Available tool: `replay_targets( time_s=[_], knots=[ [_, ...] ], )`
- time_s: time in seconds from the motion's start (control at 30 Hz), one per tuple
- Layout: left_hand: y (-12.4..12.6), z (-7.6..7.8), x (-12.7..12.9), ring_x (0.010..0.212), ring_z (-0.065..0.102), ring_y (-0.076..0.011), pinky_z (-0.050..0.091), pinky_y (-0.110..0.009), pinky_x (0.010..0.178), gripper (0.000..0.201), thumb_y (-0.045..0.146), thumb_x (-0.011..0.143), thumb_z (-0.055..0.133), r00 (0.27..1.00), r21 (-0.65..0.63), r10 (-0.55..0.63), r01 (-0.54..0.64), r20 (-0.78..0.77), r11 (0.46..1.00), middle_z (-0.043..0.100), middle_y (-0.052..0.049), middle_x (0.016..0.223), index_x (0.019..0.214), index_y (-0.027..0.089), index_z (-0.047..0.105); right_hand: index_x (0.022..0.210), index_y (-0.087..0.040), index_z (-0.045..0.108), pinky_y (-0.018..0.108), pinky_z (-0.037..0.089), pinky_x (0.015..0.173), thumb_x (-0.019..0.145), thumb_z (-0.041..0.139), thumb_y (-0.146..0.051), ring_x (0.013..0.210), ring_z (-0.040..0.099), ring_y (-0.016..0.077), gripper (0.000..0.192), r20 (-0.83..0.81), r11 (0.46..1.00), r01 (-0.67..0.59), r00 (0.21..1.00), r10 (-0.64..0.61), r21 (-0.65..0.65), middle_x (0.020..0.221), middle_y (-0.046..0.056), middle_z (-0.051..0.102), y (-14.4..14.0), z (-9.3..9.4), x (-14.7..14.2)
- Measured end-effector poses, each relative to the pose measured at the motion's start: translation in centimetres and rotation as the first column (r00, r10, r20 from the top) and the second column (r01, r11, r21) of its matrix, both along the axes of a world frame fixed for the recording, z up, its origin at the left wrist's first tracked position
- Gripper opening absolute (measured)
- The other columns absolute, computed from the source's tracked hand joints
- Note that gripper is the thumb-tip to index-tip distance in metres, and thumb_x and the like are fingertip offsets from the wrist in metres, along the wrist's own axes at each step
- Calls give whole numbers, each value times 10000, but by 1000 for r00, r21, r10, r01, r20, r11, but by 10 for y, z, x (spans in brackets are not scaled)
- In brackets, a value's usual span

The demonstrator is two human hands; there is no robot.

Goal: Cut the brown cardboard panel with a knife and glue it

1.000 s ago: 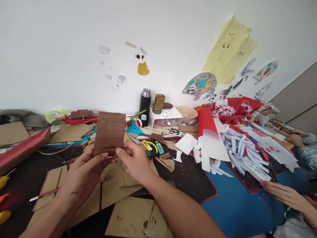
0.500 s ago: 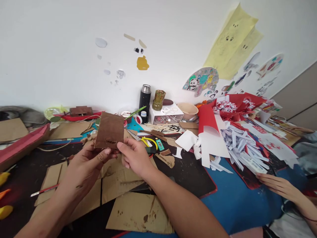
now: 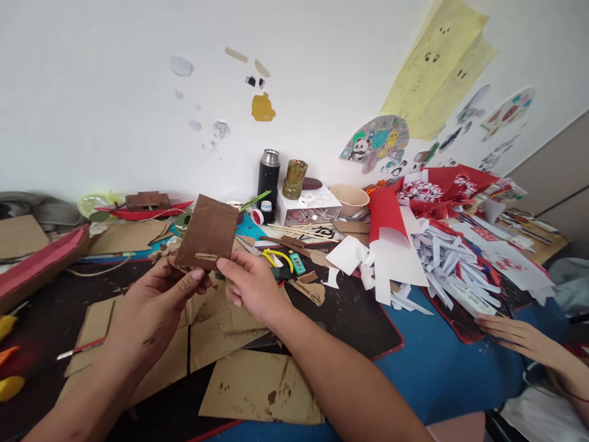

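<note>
**Head view: both hands gripping a brown cardboard panel**

Head view, current state as I read it from my station:

1. Left hand [image 3: 154, 310]: closed on the lower left corner of the brown cardboard panel [image 3: 209, 230], thumb on the near face.
2. Right hand [image 3: 251, 288]: closed on the lower right corner of the same panel, pinching it between thumb and forefinger.
3. Panel position: raised above the counter [image 3: 350, 325], tilted with its top edge leaning right and away. A pale strip runs near its lower edge.
4. Below the hands: flat sheets of tan cardboard [image 3: 257, 393] lie on the dark mat. A red-handled tool [image 3: 80, 348] lies to the left of them.
5. Behind the panel: a black flask [image 3: 268, 178] stands at the wall beside a white box [image 3: 309, 212]. Yellow-handled pliers [image 3: 278, 258] lie just right of the right hand.
6. Right side: a heap of white paper strips [image 3: 446, 270] over red paper. Another person's hand [image 3: 515, 334] rests on the blue surface, well apart from mine.
</note>
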State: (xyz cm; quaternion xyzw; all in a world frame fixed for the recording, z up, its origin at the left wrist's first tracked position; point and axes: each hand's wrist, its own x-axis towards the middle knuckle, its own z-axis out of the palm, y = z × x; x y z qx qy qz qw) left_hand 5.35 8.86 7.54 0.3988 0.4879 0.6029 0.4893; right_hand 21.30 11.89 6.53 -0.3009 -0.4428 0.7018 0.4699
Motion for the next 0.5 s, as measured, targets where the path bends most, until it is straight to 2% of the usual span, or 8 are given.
replay_targets(
  time_s=[0.13,0.2,0.33,0.43,0.5],
  knots=[
    [-1,0,-7,741,632,-177,533,-280,696,597,722,547,1032,997,-25,15,-17,-70,1000,753,-11,801,860,257,827,937,-240,677,276,245,413,857,849,-551,416,322,69,365,8,999,46,999,-46,3,569,-162,388,2,-2,1],
    [-1,3,-12,768,657,-199,536,-303,743,562,734,619,975,980,-48,18,-28,-198,998,779,-25,807,889,259,844,943,-242,671,274,244,412,853,852,-551,412,325,65,369,19,998,63,998,-63,4,583,-162,396,3,-3,2],
    [0,9,-23,901,749,-298,575,-399,870,572,805,695,776,820,-64,1,-46,-573,997,855,-51,912,957,305,866,933,-244,655,270,250,404,857,853,-572,405,344,57,390,46,998,44,998,-45,33,622,-145,474,4,-5,3],
    [3,10,-28,980,787,-373,593,-468,912,593,815,646,743,726,-95,-59,-9,-685,995,888,-70,1002,957,327,872,915,-250,637,264,261,399,870,837,-576,391,344,66,385,65,998,33,997,-36,46,570,-156,441,4,-5,3],
    [5,11,-30,974,799,-390,611,-481,888,626,794,606,811,721,-68,-64,24,-690,997,893,-82,1037,1016,326,877,907,-257,624,262,267,395,879,829,-583,383,343,75,386,82,998,30,996,-35,53,535,-163,413,4,-4,3]
  ],
)
